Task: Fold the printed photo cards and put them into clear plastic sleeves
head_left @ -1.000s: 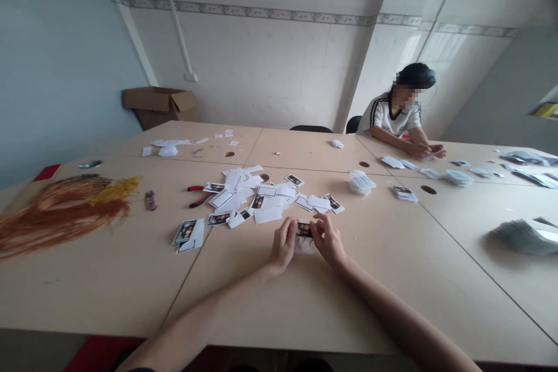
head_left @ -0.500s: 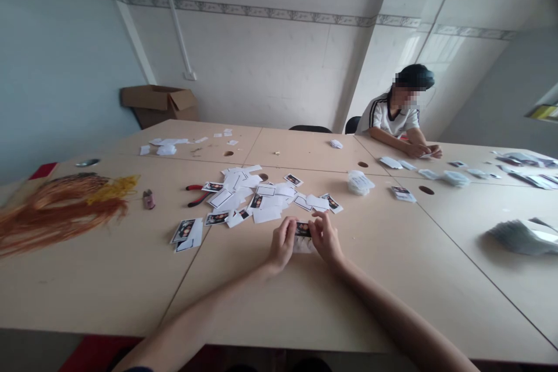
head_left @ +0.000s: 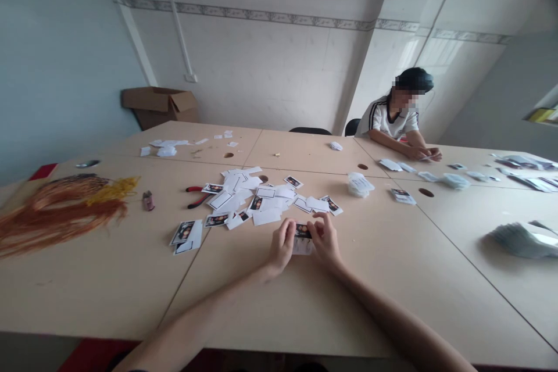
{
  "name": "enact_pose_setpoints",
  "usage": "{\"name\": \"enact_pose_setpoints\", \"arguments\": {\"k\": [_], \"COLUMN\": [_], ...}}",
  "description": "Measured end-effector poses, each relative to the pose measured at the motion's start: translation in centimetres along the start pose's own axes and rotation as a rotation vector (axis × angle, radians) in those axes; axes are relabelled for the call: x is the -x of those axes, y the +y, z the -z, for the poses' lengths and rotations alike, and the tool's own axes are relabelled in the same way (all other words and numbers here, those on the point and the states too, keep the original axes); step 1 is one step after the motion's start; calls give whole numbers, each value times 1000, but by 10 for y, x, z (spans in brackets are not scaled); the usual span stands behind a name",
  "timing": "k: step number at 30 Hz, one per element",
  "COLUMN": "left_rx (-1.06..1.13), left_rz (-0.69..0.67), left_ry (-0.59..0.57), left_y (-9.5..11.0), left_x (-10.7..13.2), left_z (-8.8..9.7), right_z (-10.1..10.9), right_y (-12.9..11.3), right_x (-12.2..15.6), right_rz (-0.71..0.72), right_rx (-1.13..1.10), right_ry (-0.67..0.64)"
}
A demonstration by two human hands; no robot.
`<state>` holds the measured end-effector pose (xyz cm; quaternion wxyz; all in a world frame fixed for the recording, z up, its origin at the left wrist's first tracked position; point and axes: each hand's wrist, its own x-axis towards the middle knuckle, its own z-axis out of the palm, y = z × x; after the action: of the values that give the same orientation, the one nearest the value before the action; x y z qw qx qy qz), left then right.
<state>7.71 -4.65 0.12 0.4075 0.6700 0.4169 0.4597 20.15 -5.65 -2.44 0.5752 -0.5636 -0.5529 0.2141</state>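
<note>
Near the middle of the table, a small dark printed card [head_left: 303, 231] is pinched at both sides. My left hand [head_left: 282, 244] grips its left edge, fingers closed. On the right edge my right hand [head_left: 325, 242] closes its thumb and fingers, one finger raised. Below the printed card, a whitish piece [head_left: 303, 247] with small thin marks shows between the hands; what it is I cannot make out. Just beyond my hands lies a loose pile of white and printed cards [head_left: 267, 216].
Red-handled pliers [head_left: 197, 201] lie left of the pile, with small pink clippers [head_left: 149, 200] farther left. Bundles of orange cord [head_left: 65, 209] cover the left side. A stack of packets [head_left: 521, 238] sits at right. Across the table, a person [head_left: 392, 122] holds something thin.
My hands keep nearly the same place and hold on the card. The whitish piece below it shows slightly more clearly. Across the table, the other person's hands have shifted slightly.
</note>
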Motion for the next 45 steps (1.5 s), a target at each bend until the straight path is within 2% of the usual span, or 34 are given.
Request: {"name": "enact_pose_setpoints", "arguments": {"k": [5,14,22,36,42,45], "left_rx": [-10,-19,-50,-54,-31,-16], "left_rz": [-9,-32,-110,-112,-110,-127], "left_ry": [5,7,-21,-16,0,-37], "left_y": [0,-1,-7,-10,-6,-4], "left_x": [0,-1,-3,-2,0,2], "left_z": [0,1,3,4,4,5], "right_z": [-2,-3,-3,-5,-1,1], "right_y": [-1,3,3,1,-1,3], "right_x": [1,1,2,1,-2,-5], "right_rz": [-71,-105,-192,-306,-327,-320], "right_rx": [-126,-236,-378,-477,-435,-419], "right_ry": [-17,-59,-109,-131,-66,-24]}}
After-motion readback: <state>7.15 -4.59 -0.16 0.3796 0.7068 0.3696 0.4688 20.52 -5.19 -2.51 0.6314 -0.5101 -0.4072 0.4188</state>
